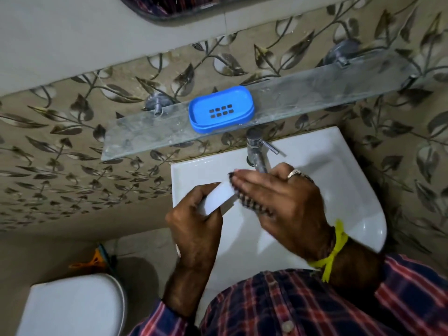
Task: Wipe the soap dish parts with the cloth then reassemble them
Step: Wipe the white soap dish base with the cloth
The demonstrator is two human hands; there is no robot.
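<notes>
A blue soap dish [221,109] with a slotted insert sits assembled on the glass shelf [303,93] above the basin. Over the white basin [334,166], my left hand [194,221] grips a white rectangular bar or lid-like piece [219,197]; I cannot tell which it is. My right hand [283,200] lies flat against that white piece's right end, pressing a dark checked cloth [247,202] onto it. Only the cloth's edge shows under my palm and fingers.
A chrome tap [257,149] stands at the basin's back edge, just behind my right fingers. The leaf-patterned tiled wall [72,146] lies to the left. A white toilet lid [72,306] is at lower left, with an orange item [97,260] on the floor behind it.
</notes>
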